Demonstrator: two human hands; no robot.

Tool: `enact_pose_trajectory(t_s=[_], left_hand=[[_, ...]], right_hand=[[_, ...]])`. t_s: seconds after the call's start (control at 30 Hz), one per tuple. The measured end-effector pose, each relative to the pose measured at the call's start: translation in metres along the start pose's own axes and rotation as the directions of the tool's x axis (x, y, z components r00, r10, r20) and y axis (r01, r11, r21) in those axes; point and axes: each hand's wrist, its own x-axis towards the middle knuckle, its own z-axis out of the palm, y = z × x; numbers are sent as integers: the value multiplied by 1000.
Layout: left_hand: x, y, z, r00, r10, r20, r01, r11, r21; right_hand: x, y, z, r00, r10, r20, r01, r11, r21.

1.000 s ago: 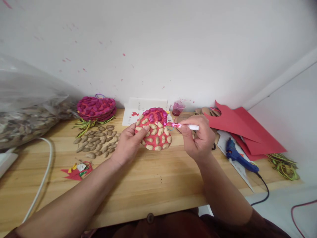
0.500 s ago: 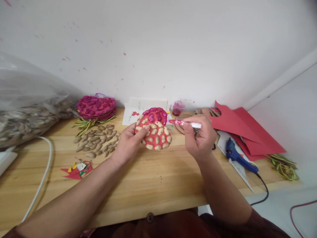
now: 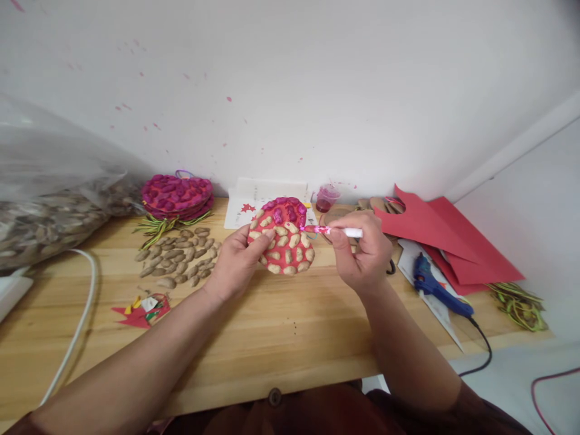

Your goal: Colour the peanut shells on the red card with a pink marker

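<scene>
Gripping a peanut-covered red disc by its left side, the left hand has its thumb over the front and the other fingers tucked behind. So yeah, the disc is held up over the middle of the worktop. Peanuts along its top are bright magenta, the lower ones plain tan. Over in the right hand, the fingers are pinched around a white-handled brush, with its pink-smeared end right at the disc's right side. Honestly can't tell from this angle if the tip is actually touching.

Along the back edge of the worktop, there's a stack of magenta discs toward the left and a little clear cup of dark pink stuff right of centre. Loose peanuts are spread just left of the left hand, and a big plastic bag of more sits at the back left corner. Toward the right edge you've got red sheets and a blue glue gun.
</scene>
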Motion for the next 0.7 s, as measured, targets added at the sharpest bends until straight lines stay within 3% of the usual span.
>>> enact_pose_trajectory(t_s=[0.17, 0.33, 0.43, 0.6, 0.7], left_hand=[[0, 1, 1, 1000, 3, -14, -2, 999, 33], [-4, 9, 5, 999, 34, -28, -29, 985, 167], [-5, 13, 6, 997, 74, -34, -65, 978, 199], [-6, 11, 4, 995, 103, -9, -97, 957, 275], [-6, 11, 2, 989, 146, -9, -135, 934, 330]], right_hand=[[1, -1, 0, 998, -25, -56, 21, 998, -66], [2, -2, 0, 1000, -20, -2, 19, 998, -62], [1, -1, 1, 999, -18, -33, 15, 996, -83], [-3, 0, 4, 995, 99, 22, -101, 988, 116], [-5, 1, 5, 989, 137, 57, -144, 981, 128]])
